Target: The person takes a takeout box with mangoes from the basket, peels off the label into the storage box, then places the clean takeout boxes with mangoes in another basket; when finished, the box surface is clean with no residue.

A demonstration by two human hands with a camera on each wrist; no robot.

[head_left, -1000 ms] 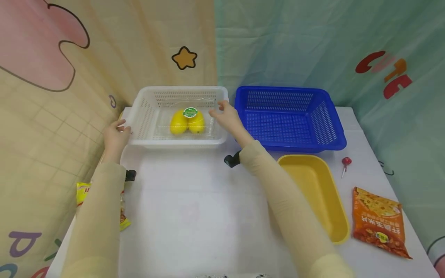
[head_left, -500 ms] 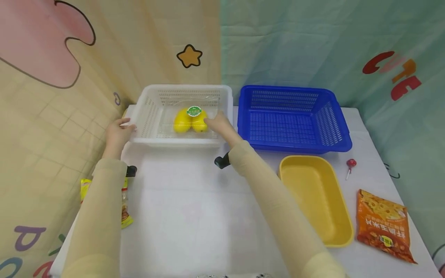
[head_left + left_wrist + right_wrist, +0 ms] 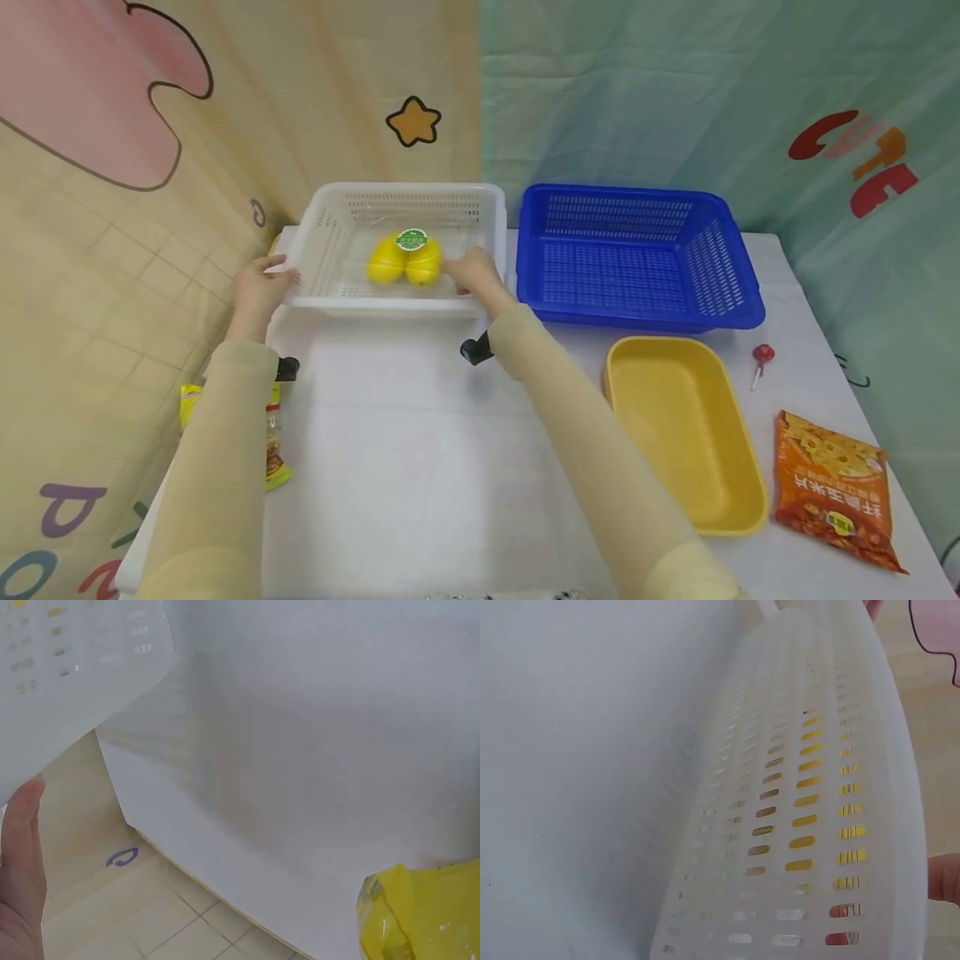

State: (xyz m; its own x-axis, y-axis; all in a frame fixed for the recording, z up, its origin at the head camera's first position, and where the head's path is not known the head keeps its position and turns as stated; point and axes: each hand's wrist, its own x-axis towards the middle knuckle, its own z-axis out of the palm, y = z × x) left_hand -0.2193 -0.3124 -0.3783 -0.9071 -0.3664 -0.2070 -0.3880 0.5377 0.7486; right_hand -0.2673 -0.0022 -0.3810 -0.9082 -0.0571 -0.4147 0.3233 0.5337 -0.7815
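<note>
In the head view, two yellow lemon-like fruits (image 3: 386, 262) sit in a clear plastic box with a round green-and-white sticker (image 3: 412, 240). The box lies inside the white slotted basket (image 3: 382, 305). My right hand (image 3: 476, 273) reaches over the basket's front right, fingers curled at the box's right end. Through the basket slots in the right wrist view, yellow fruit and parts of my fingers (image 3: 945, 878) show. My left hand (image 3: 258, 287) pinches the basket's left rim; in the left wrist view a fingertip (image 3: 28, 789) meets the rim's underside.
Right of the white basket stands a blue basket (image 3: 637, 323), with a yellow tray (image 3: 678, 417) before it. A red lollipop (image 3: 762, 356) and an orange snack bag (image 3: 836, 492) lie at the right. A yellow snack packet (image 3: 276, 471) is partly under my left forearm. Curtains border the table.
My right hand has come down from over the basket's right rim to the box. The box and fruits have shifted slightly left within the basket. My left hand stays at the rim.
</note>
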